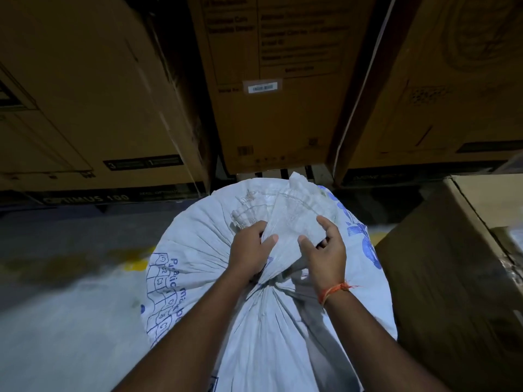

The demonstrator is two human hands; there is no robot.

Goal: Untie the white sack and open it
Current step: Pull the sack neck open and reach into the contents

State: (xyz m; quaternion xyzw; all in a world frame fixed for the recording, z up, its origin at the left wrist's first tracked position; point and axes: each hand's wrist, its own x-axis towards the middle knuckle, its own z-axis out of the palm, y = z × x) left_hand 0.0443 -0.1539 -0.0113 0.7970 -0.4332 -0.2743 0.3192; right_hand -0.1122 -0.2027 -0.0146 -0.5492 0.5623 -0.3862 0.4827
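The white sack [198, 244] stands on the floor directly below the camera, filling the lower middle of the view, its body bulging round and taut. By the look of it, it is full and heavy, not something to lift by the neck; the woven plastic cloth is thin, soft and probably slippery, and it creases rather than tears. Its pleats run in to a cinched neck [264, 284] at the sack's centre, and the knot or tie there is the place to work. I cannot make out a separate string.

The left hand [249, 250] grips the gathered cloth just above the neck, fingers curled into the folds, thumb pressed against the loose flap. The right hand [322, 250], with an orange thread [334, 290] at the wrist, pinches the same flap from the 3 o'clock side, thumb and fingers curled around its edge. The flap [291, 210], the sack's free mouth, stands up toward 12 o'clock, crumpled and limp. A sensible hold is one hand steadying the neck while the other teases the twist loose; pulling on the flap alone would likely tighten it.

The floor [70, 292] is pale grey concrete with a yellow mark at 9 o'clock. A brown carton [452, 278] sits touching or just beside the sack at 3 o'clock. Beyond, from 10 to 2 o'clock, tall cardboard boxes [268, 108] stand side by side in dim light, one bearing a barcode label [263, 87].
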